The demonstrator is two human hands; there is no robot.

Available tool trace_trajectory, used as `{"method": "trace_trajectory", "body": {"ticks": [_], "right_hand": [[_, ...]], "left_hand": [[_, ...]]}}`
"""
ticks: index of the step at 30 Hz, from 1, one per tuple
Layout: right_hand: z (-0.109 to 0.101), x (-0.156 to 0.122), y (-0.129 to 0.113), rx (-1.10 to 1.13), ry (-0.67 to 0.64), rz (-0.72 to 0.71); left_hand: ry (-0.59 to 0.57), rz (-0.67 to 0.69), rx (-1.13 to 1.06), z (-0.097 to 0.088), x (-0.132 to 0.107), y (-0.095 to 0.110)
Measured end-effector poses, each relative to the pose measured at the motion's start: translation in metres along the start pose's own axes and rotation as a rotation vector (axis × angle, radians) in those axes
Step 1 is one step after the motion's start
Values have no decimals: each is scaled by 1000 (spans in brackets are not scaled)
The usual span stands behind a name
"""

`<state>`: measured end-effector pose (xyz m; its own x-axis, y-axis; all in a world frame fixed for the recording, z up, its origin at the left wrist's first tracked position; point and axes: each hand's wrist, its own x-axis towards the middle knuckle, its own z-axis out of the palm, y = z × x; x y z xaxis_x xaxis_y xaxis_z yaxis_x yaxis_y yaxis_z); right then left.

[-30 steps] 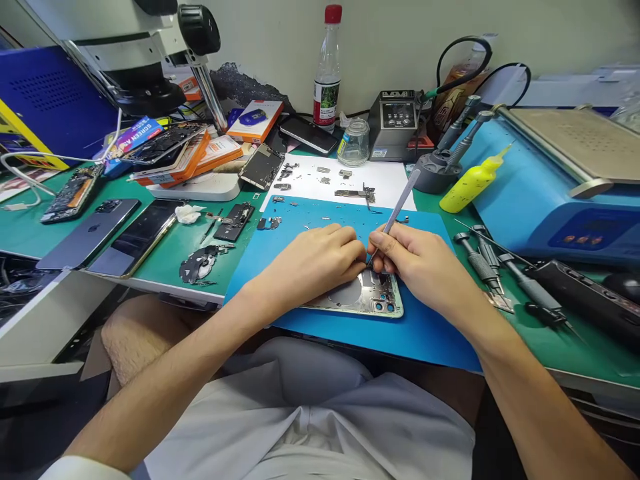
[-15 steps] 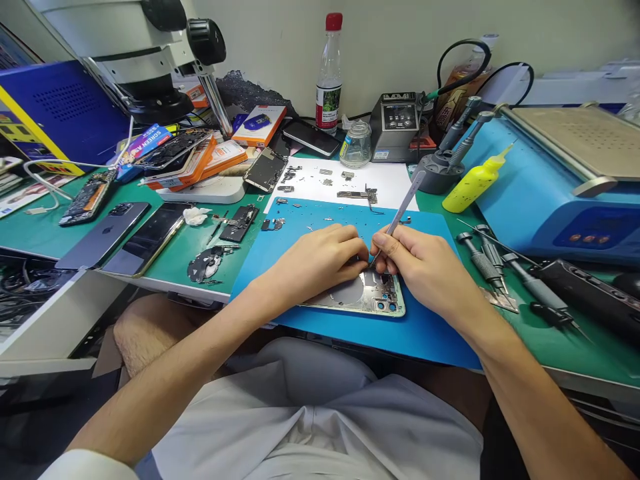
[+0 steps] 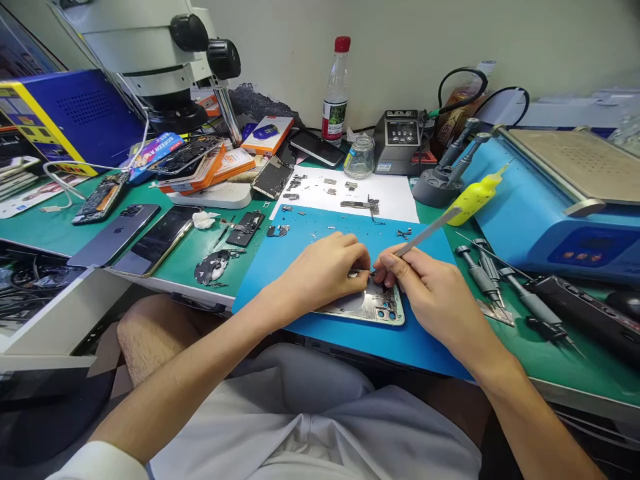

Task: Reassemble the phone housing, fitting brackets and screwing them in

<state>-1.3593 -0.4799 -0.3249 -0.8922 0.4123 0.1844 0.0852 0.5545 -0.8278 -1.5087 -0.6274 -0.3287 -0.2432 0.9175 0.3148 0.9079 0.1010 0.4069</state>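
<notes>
A bare phone housing (image 3: 367, 305) lies flat on the blue mat (image 3: 285, 325), its camera holes at the near right corner. My left hand (image 3: 330, 270) is closed at the housing's far edge, fingers curled over it; what lies under the fingertips is partly hidden. In my right hand (image 3: 427, 287) I grip slim metal tweezers (image 3: 431, 231), slanting up to the right. Their tips are down at the housing's far right part, hidden by my fingers. Both hands' fingertips are close together. Beyond them, tiny parts and a small dark flex cable (image 3: 403, 233) lie on the mat.
White paper (image 3: 310, 210) behind the mat carries a logic board (image 3: 361, 204) and small parts. Screwdrivers (image 3: 483, 273) lie on the right, near a yellow bottle (image 3: 473, 200) and a blue machine (image 3: 530, 213). Several phones, a battery (image 3: 245, 229) and a microscope (image 3: 170, 67) occupy the left.
The tweezers have tipped lower, their upper end swinging right and toward me. My right hand has turned with them, while my left stays at the housing. The view has shifted slightly.
</notes>
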Motion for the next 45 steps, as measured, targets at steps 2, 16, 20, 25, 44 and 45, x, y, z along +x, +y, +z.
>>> {"method": "trace_trajectory", "body": {"ticks": [2,16,20,25,44,45], "right_hand": [[-3,-3,4,67,-11,25],[-6,-10,7,-45,4,3],[-7,-12,4,-78,18,-9],[-7,-13,5,-106,23,-40],[-25,-15,5,172,631,-40],[-27,-17,7,102,645,-48]], "left_hand": [[5,-14,18,0,-1,4],[9,-23,32,1,-1,6],[8,-25,39,3,-1,8],[11,-33,2,5,-1,5],[-67,-98,-44,-7,6,12],[-71,-91,-49,-10,5,9]]}}
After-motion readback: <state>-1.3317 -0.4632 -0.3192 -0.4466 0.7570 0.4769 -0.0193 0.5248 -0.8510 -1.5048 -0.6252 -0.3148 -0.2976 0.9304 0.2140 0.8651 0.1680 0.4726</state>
